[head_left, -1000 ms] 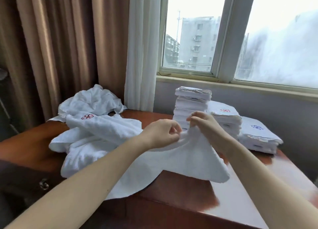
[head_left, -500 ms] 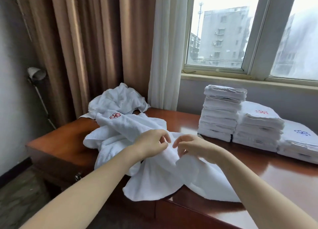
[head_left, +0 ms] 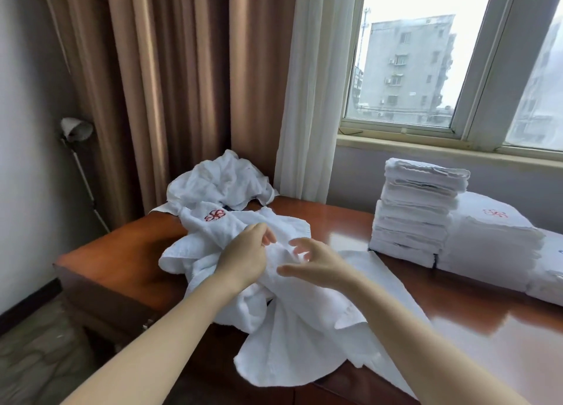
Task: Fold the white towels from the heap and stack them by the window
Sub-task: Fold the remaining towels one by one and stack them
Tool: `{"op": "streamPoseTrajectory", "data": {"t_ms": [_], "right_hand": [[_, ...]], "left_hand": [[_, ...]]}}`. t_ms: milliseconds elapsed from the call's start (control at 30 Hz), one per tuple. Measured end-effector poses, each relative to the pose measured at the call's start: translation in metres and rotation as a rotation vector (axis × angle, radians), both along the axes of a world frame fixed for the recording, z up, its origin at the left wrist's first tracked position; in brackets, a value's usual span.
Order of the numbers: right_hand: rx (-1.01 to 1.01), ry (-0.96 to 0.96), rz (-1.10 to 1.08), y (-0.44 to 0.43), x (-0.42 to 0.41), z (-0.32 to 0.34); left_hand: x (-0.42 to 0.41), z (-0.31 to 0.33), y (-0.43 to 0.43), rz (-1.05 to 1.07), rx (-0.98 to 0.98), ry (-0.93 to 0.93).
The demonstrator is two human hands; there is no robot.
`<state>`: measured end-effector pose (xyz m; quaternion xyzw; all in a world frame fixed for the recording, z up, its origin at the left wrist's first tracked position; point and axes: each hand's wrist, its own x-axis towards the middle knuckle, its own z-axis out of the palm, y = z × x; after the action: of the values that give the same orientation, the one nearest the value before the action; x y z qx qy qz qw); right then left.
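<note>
A loose white towel (head_left: 292, 328) lies crumpled on the wooden table (head_left: 128, 252) and hangs over its front edge. My left hand (head_left: 243, 258) pinches a bunched fold of it near the top. My right hand (head_left: 316, 261) hovers just right of that fold, fingers spread, holding nothing. Behind the hands sits the heap of unfolded white towels (head_left: 219, 185), one showing a red emblem. A tall stack of folded towels (head_left: 417, 215) stands under the window, with a lower stack (head_left: 493, 243) and a third stack (head_left: 548, 270) to its right.
Brown curtains (head_left: 170, 84) and a sheer white curtain (head_left: 310, 84) hang behind the heap. The window sill (head_left: 426, 145) runs above the stacks. A floor lamp (head_left: 76, 130) stands at the left by the wall. Bare glossy tabletop (head_left: 487, 343) lies at the right front.
Both hands have moved left, away from the stacks and nearer the heap. My right hand has let go of the towel's edge and spread its fingers. The towel has dropped into a crumple.
</note>
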<state>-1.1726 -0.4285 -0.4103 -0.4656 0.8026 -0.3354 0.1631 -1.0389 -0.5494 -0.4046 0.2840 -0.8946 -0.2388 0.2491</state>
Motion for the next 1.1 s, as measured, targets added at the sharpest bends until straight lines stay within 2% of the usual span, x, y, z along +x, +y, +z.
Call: {"op": "streamPoseTrajectory", "data": {"t_ms": [67, 200, 267, 367, 467, 600, 733, 833, 900, 1000, 1100], "right_hand": [[0.024, 0.129, -0.012, -0.014, 0.009, 0.002], [0.172, 0.442, -0.033, -0.042, 0.024, 0.001], [0.176, 0.475, -0.057, -0.049, 0.025, 0.002], [-0.024, 0.274, -0.127, -0.048, 0.016, 0.010], [-0.337, -0.057, -0.208, -0.031, 0.004, 0.028], [-0.652, -0.461, -0.254, 0.010, -0.013, 0.047], [-0.777, -0.581, -0.314, 0.065, -0.032, 0.046], [-0.744, -0.540, -0.453, 0.118, -0.048, 0.032], [-0.726, -0.467, -0.571, 0.157, -0.060, 0.020], [-0.667, -0.260, -0.681, 0.214, -0.074, 0.007], [-0.428, 0.019, -0.804, 0.265, -0.085, -0.002]], "left_hand": [[0.006, 0.000, -0.009, 0.075, -0.001, 0.029], [0.020, -0.006, -0.030, 0.165, -0.009, -0.031], [0.024, -0.009, -0.035, 0.166, 0.060, -0.048], [0.023, -0.012, -0.034, 0.125, 0.083, 0.026], [0.012, -0.008, -0.026, 0.051, 0.075, 0.153], [-0.023, 0.010, 0.004, -0.065, 0.188, 0.326], [-0.070, 0.028, 0.054, -0.290, 0.452, 0.372], [-0.106, 0.026, 0.102, -0.485, 0.437, 0.234], [-0.125, 0.018, 0.138, -0.615, 0.503, 0.188], [-0.140, 0.001, 0.184, -0.789, 0.649, 0.071], [-0.150, -0.023, 0.221, -0.947, 0.534, -0.149]]}}
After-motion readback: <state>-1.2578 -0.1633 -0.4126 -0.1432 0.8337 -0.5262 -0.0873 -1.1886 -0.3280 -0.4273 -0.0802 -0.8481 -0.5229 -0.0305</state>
